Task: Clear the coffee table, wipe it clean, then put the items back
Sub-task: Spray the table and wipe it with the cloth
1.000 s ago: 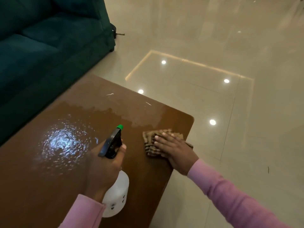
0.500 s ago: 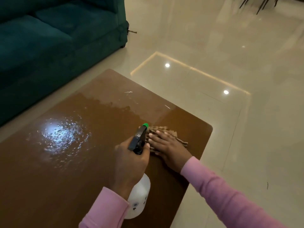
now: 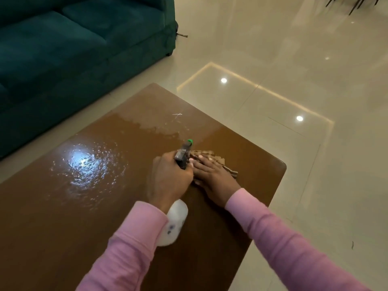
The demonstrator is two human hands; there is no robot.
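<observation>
White spray bottle (image 3: pixel 175 223) gripped by left hand (image 3: pixel 170 181); flat right hand (image 3: pixel 214 177) presses cloth (image 3: pixel 210 153) on table (image 3: pixel 63 227).

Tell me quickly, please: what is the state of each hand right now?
Left hand: closed, gripping the spray bottle.
Right hand: open, fingers flat, pressing on the brown patterned cloth.
</observation>
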